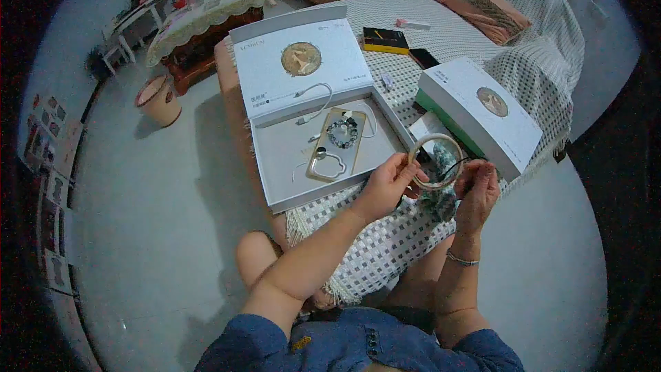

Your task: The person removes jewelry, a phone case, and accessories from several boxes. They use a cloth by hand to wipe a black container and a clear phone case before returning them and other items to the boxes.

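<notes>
My left hand pinches the left side of a pale, ring-shaped bangle, held upright above the sofa cover. To its right, my right hand has its fingertips closed on a thin black cord that runs towards the ring. Whether the cord is tied to the ring cannot be made out. Behind the ring lies a bunched green-and-white cloth item, partly hidden. Left of my hands stands an open white box. Inside it, a beaded bracelet and a white loop with a dark bead rest on a gold-edged phone case.
White USB cables lie in the open box. A second white box stands at the right. Beyond are a black-and-yellow box, a dark phone and cushions. A bin stands on the floor at left.
</notes>
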A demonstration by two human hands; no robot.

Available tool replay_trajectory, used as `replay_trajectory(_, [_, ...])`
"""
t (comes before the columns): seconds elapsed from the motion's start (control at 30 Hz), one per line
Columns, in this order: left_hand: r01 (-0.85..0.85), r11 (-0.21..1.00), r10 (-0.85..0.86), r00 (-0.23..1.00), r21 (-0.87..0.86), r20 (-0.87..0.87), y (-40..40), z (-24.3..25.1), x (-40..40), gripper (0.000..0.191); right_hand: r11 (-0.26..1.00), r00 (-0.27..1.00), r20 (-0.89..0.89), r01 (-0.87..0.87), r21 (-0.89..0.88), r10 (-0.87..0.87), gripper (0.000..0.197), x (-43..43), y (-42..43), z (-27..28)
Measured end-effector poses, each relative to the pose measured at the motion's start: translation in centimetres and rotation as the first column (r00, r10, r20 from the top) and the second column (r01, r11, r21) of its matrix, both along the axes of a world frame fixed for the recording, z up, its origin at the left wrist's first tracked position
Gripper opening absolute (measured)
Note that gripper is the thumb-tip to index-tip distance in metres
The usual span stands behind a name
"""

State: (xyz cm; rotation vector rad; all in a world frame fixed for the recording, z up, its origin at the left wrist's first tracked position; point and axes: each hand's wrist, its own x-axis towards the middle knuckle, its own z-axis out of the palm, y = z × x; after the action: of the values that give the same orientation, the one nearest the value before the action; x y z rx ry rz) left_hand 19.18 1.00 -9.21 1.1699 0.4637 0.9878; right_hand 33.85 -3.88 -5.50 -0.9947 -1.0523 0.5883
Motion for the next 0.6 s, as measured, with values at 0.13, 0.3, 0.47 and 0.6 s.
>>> replay_trajectory(0.13, [-0.016, 0.998, 0.013, 0.999, -0.060, -0.052, 0.0, -1.1, 0.5, 0.021, 0.991, 0.978, -0.209, 0.041, 0.126, -0.014, 0.033, 1.3, 0.2, 0.7])
replay_trajectory(0.3, [-0.075, 0.997, 0.071, 0.965, -0.004, -0.254, -0.3, -0.8, 0.4, 0.022, 0.975, 0.986, -0.055, 0.163, 0.149, -0.156, 0.033, 1.7, -0.1, 0.5])
replay_trajectory(0.47, [-0.358, 0.735, 0.615, 0.710, 0.576, -0.343, -1.0, -0.7, 0.7, 0.056, 1.000, 0.999, 0.037, 0.000, -0.026, 0.001, 0.030, -0.4, 0.1, 0.0])
replay_trajectory(0.6, [-0.361, 0.539, 0.766, 0.585, 0.761, -0.266, -1.3, 0.8, -0.7, 0.040, 0.993, 0.993, 0.000, -0.117, -0.030, 0.117, 0.026, -4.4, 0.5, 0.1])
